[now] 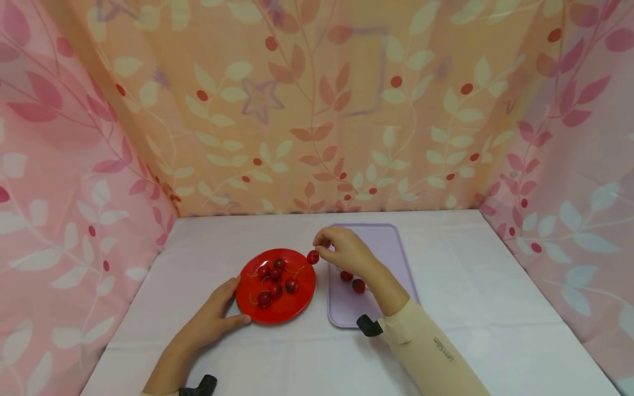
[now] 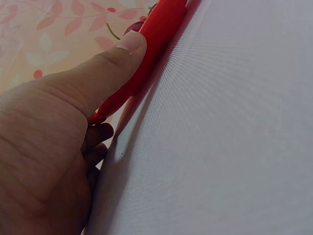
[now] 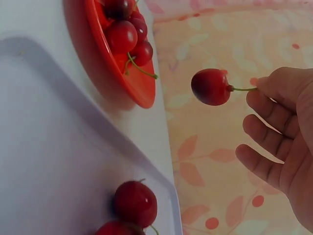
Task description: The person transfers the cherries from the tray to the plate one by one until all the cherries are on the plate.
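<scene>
A red plate (image 1: 297, 302) (image 2: 146, 54) (image 3: 122, 81) with several cherries (image 1: 275, 278) lies on the white table. My left hand (image 1: 218, 319) grips its near left rim, thumb (image 2: 105, 68) on top and fingers below. My right hand (image 1: 346, 253) pinches the stem of one cherry (image 1: 312, 257) (image 3: 211, 86), which hangs in the air between the plate's right edge and the lilac tray (image 1: 386, 247) (image 3: 58, 161). Two cherries (image 1: 353, 281) (image 3: 135, 203) lie on the tray below my right wrist.
Floral fabric walls (image 1: 317, 110) close in the table (image 1: 495, 308) at the back and both sides. White cloth stretches to the right of the tray and in front of the plate.
</scene>
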Demonstrator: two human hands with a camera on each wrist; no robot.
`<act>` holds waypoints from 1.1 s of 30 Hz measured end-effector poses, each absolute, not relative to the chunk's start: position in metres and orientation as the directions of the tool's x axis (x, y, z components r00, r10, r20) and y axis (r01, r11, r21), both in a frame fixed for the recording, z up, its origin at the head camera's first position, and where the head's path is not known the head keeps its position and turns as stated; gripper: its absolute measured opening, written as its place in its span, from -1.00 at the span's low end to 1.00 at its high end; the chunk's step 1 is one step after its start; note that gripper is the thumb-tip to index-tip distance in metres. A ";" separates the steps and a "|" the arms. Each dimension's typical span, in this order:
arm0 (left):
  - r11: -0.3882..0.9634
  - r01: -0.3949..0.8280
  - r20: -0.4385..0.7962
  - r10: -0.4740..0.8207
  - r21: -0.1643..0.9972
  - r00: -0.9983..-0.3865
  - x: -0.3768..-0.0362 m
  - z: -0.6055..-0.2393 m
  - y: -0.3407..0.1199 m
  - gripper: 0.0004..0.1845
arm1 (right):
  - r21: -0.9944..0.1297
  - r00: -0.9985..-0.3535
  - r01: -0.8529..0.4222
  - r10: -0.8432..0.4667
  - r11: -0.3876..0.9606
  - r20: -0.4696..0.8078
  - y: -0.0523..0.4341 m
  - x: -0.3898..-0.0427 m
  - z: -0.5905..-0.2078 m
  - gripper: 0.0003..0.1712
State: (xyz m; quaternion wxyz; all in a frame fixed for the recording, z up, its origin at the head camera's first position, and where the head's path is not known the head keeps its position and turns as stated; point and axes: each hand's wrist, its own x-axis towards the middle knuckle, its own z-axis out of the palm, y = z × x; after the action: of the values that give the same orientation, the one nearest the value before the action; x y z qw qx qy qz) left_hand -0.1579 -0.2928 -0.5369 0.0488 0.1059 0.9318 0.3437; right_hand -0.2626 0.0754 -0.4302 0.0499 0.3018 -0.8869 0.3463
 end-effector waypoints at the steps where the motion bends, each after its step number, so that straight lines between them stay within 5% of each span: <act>1: 0.742 0.159 -0.024 0.229 0.652 -0.973 -0.158 -0.537 -0.293 0.22 | -0.580 -0.807 -0.577 -0.511 0.575 0.296 0.073 -0.264 -0.430 -0.92; 15: 0.737 0.170 -0.013 0.236 0.655 -0.972 -0.158 -0.534 -0.292 0.20 | -0.522 -0.712 -0.666 -0.661 0.533 0.236 0.037 -0.281 -0.433 -0.92; 33: 0.743 0.158 -0.024 0.228 0.651 -0.973 -0.158 -0.537 -0.293 0.19 | -0.531 -0.691 -0.654 -0.711 0.539 0.130 0.013 -0.293 -0.456 -0.91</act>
State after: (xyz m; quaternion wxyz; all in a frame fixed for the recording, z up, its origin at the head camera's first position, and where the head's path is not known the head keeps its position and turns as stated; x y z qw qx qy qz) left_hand -0.1581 -0.2926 -0.5374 0.0510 0.1035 0.9321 0.3433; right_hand -0.2928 0.0130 -0.4555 -0.0506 0.3897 -0.8756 0.2809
